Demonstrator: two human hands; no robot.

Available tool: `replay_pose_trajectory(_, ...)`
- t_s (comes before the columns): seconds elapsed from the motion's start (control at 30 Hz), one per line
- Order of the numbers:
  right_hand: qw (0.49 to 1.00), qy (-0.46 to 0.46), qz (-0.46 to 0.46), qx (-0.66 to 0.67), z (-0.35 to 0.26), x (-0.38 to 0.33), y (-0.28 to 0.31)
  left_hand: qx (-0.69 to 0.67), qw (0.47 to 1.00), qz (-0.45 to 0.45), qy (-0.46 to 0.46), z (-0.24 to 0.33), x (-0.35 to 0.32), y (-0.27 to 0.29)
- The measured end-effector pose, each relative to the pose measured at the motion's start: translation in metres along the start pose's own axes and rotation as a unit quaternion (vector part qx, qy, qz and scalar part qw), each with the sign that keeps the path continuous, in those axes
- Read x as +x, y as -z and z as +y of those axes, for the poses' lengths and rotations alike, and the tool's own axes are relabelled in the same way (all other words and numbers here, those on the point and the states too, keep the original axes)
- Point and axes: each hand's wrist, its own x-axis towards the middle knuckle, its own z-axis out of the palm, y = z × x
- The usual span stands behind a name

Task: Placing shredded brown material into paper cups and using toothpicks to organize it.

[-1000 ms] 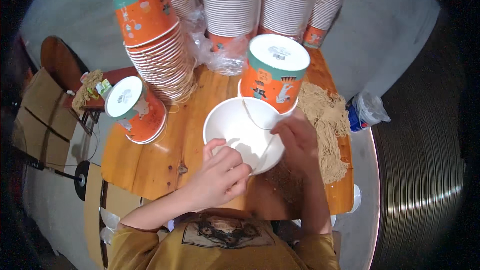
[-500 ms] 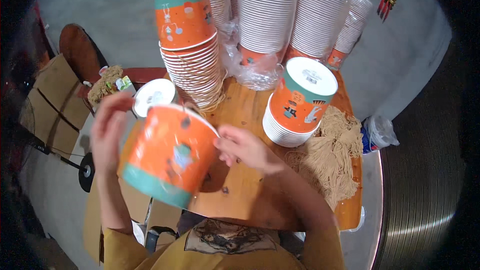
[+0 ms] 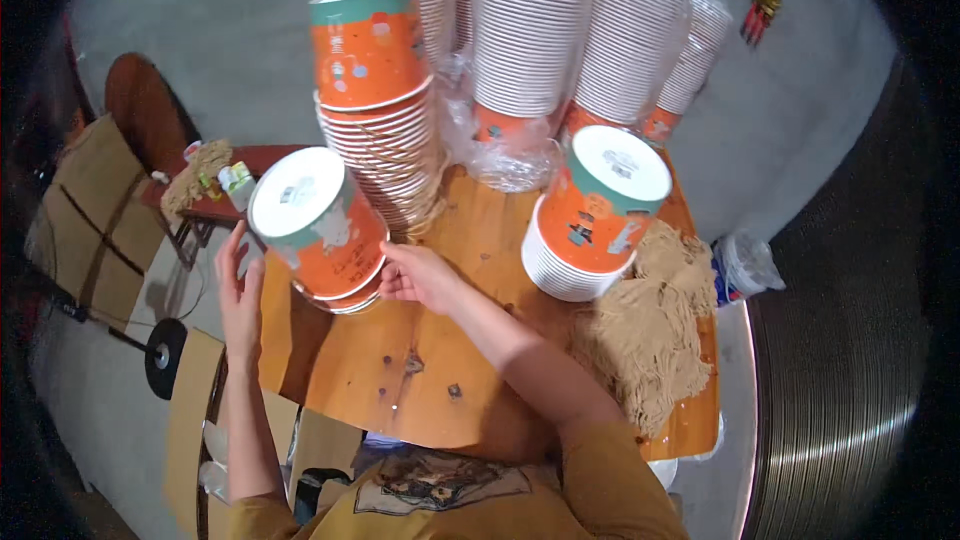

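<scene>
An orange paper bucket [image 3: 335,240] with a green band and white base sits upside down over a few more rims, at the table's left edge. My right hand [image 3: 425,277] pinches its lower right rim, fingers curled. Beside the bucket's left side, my left hand [image 3: 241,290] is open, fingers apart and pointing up; whether it touches the wall is hard to tell. Just behind stands a taller stack of upside-down buckets [image 3: 375,130], with tan string hanging over its rims. Another short stack of buckets [image 3: 600,205] stands to the right.
Tall plastic-wrapped bucket stacks [image 3: 530,30] line the table's far side. A heap of tan string [image 3: 655,330] covers the right edge of the wooden table [image 3: 480,380]. Cardboard [image 3: 190,420] stands at the lower left, near a black disc [image 3: 165,358] on a bar.
The bucket has moved from in front of me, base toward me, onto the short left stack, base up. My right hand followed it left and away; my left hand has come off its side.
</scene>
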Motion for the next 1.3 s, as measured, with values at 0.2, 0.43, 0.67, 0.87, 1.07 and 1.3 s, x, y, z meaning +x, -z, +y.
replay_pose_trajectory(0.2,0.830,0.242,0.172,-0.471,-0.043,-0.113,0.007,0.151,0.978,0.070,-0.126,0.023,-0.010,-0.047)
replay_pose_trajectory(0.43,0.329,0.425,0.420,-0.732,-0.137,-0.226,0.043,0.056,0.975,-0.033,-0.213,0.069,-0.058,-0.130)
replay_pose_trajectory(0.67,0.504,0.441,0.338,-0.662,-0.150,-0.220,0.088,0.014,0.941,-0.206,-0.269,0.073,-0.064,-0.248)
replay_pose_trajectory(0.87,0.522,0.470,0.331,-0.631,-0.165,-0.211,0.095,-0.037,0.953,-0.193,-0.229,0.071,-0.061,-0.308)
replay_pose_trajectory(1.07,0.491,0.519,0.331,-0.616,-0.186,-0.207,0.093,-0.063,0.964,-0.161,-0.203,0.063,-0.049,-0.327)
replay_pose_trajectory(1.3,0.371,0.649,0.338,-0.572,-0.211,-0.252,0.046,-0.106,0.969,-0.149,-0.169,0.078,-0.027,-0.309)
